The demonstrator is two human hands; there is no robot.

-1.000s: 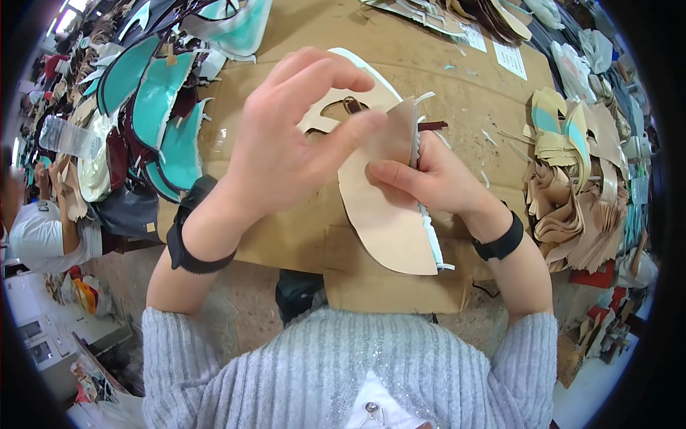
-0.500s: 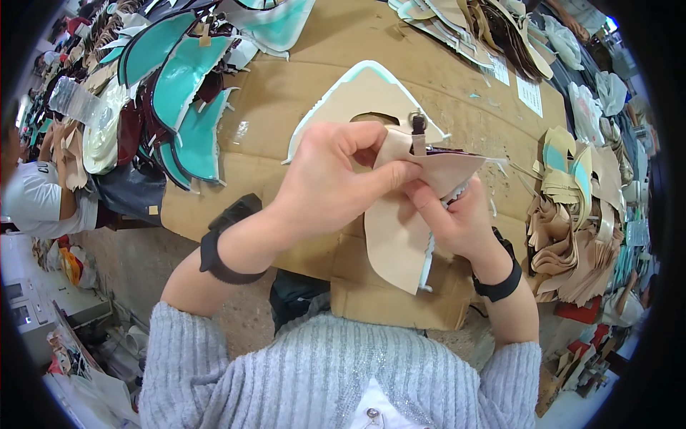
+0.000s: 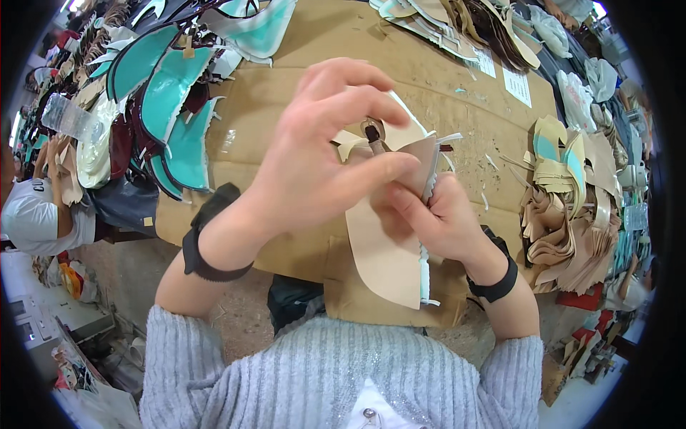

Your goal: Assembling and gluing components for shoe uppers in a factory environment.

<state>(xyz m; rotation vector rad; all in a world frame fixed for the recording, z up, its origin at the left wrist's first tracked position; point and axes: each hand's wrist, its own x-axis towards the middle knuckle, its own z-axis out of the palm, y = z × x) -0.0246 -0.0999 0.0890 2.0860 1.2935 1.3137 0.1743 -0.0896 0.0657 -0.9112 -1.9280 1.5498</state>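
My right hand (image 3: 451,223) pinches a beige leather shoe-upper piece (image 3: 384,250) between thumb and fingers, above the cardboard. The piece hangs down toward me, with a pale, jagged white and teal edge on its right. At its folded upper end a short strap with a small dark buckle (image 3: 373,134) sticks up. My left hand (image 3: 332,136) arches over that end, its fingers raised and apart. Its thumb reaches across to the fold, close to my right thumb. Behind the hands another piece with a white edge is mostly hidden.
Brown cardboard (image 3: 286,79) covers the table. Teal-lined upper pieces (image 3: 171,86) are heaped at the left, and stacked beige pieces (image 3: 564,207) lie at the right. More pieces (image 3: 464,28) sit at the far edge. A person in a white shirt (image 3: 39,214) is at the left.
My left hand has lifted its fingers off the strap end and spread them. The leather piece has turned and shifted slightly left and nearer, while my right hand keeps its pinch.
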